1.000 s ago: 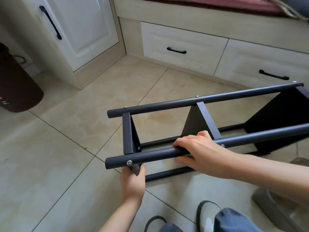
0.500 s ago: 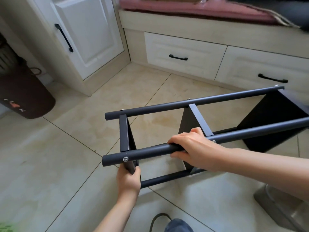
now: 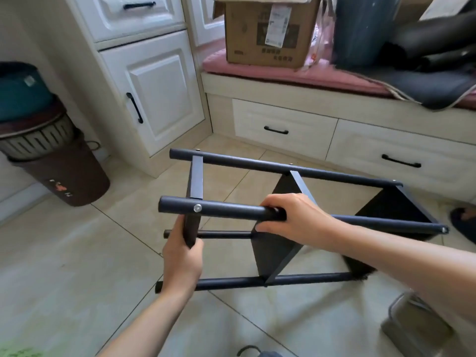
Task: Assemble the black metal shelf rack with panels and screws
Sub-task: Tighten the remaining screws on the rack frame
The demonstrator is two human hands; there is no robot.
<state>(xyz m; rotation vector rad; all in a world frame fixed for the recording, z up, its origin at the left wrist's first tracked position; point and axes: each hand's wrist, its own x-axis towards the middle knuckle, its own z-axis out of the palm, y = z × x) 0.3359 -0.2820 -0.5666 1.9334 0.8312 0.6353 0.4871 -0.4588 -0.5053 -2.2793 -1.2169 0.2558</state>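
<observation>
The black shelf rack is held off the floor. The near tube is wrapped by the right hand, and the end panel is pinched by the left hand. It should be turned slowly and kept level, so nothing gets bumped.

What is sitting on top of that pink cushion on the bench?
On the pink cushion stand a cardboard box with a white label, a blue-grey container, and dark rolled items on grey fabric. The box's contents and the cushion beneath these things are covered.

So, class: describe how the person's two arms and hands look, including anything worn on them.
Both arms are bare up to the frame edge, with no sleeves showing. The left hand and right hand wear no gloves, and no rings, watch or bracelets are visible. No markings show.
</observation>
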